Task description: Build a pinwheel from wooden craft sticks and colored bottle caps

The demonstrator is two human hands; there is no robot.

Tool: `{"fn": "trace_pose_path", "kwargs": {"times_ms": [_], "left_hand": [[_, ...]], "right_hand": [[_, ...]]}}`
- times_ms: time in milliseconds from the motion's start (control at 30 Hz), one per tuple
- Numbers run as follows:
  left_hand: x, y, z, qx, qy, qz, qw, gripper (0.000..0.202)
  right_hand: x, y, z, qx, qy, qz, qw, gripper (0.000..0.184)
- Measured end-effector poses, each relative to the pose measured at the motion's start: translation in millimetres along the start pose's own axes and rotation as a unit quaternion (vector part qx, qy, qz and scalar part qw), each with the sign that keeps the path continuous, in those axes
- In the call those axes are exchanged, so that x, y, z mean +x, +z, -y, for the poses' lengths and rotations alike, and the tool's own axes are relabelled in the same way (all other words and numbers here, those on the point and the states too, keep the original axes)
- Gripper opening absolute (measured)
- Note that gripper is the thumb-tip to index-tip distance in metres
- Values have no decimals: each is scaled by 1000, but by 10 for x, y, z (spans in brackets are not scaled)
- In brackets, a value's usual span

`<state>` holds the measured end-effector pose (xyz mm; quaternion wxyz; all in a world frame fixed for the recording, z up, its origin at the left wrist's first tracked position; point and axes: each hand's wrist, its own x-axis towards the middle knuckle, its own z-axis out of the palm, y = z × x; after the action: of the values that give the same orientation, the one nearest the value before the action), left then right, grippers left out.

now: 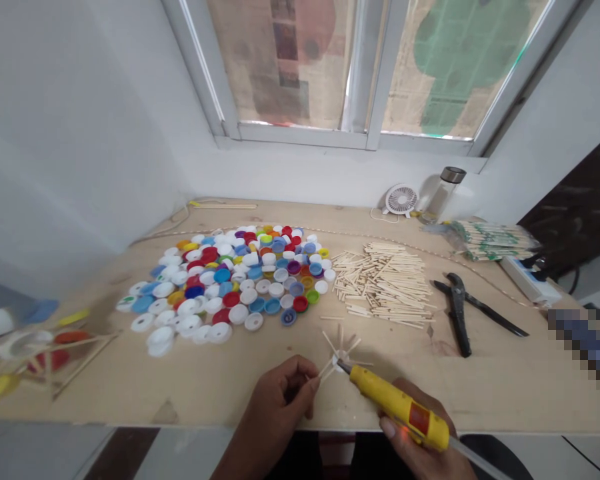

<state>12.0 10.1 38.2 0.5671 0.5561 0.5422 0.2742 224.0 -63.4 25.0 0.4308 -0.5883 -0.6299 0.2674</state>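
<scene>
My left hand (280, 393) is closed in a pinch on a thin wooden stick at the near edge of the table. That stick belongs to a small white cap with several sticks fanned out around it (340, 352). My right hand (415, 437) grips a yellow glue gun (397, 405). Its nozzle touches the white cap at the hub of the sticks. A clear glue stick pokes out of the gun's back end.
A big spread of coloured bottle caps (230, 283) lies left of centre, a pile of wooden sticks (385, 283) to its right, then black pliers (457, 310). A bagged bundle of sticks (490, 240), a small white fan (401, 199) and a bottle (445, 190) stand at the back right. Stick-and-cap pieces (40, 353) sit far left.
</scene>
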Motion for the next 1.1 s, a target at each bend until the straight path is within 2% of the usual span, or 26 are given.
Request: {"fn": "trace_pose_path", "kwargs": {"times_ms": [133,367,667,967,1100], "left_hand": [[4,34,-25,-10,-2,-11,1000,23],[15,50,-10,-22,-8,-15,1000,24],[-1,48,-76,-42,-31,-9,999,26],[1,62,-42,-49,-30,-13,998,26],[0,54,-41,-47,-28,-9,998,25]], "right_hand": [[13,54,-33,-23,-49,40,998,28],[23,109,-130,-53,-128,21,990,25],[96,5,18,-108,-143,55,982,21],[54,16,-82,-113,-147,76,980,24],[55,15,-68,-99,-130,55,985,22]]}}
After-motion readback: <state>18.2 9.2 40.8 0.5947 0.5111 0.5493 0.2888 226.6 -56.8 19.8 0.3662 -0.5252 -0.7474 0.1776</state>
